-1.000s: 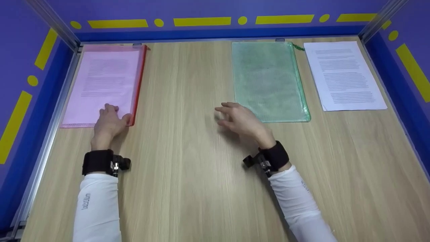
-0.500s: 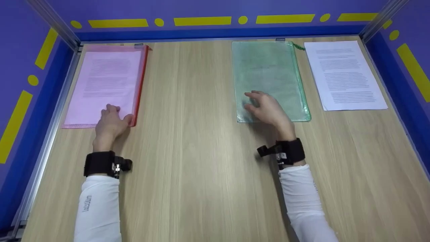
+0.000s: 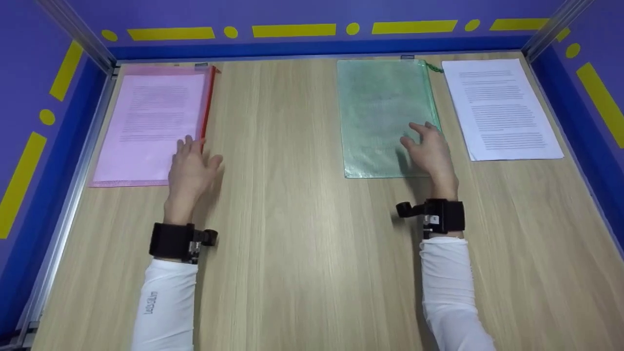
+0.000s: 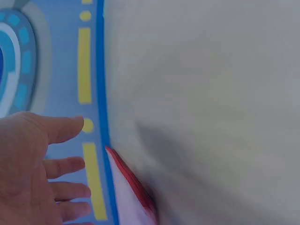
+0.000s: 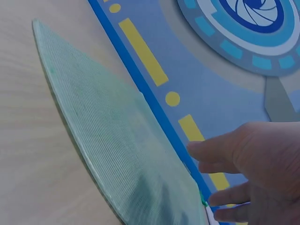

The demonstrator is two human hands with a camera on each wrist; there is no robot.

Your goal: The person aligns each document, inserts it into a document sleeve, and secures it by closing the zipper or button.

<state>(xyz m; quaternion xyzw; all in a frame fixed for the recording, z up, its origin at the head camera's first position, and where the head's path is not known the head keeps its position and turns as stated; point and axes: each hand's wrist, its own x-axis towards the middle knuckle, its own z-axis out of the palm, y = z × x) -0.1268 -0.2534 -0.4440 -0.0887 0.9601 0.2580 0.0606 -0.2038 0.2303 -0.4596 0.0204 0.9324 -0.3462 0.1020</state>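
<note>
A pink zip document pouch with a red zip edge lies at the far left, with printed paper showing through it. Over its lower right corner is my left hand, fingers loosely spread and holding nothing; the left wrist view shows the same spread hand above the table. A green mesh zip pouch lies right of the middle. My right hand hovers over its lower right part, casting a shadow on it. In the right wrist view, that hand's fingers are relaxed and apart from the green pouch.
A stack of printed white paper lies at the far right, beside the green pouch. Blue-purple panels with yellow marks wall the wooden table at the back and both sides.
My right hand has moved right, from the green pouch's left edge to its lower right side. Lately my left hand has shifted right, off the middle of the pink pouch's bottom edge.
</note>
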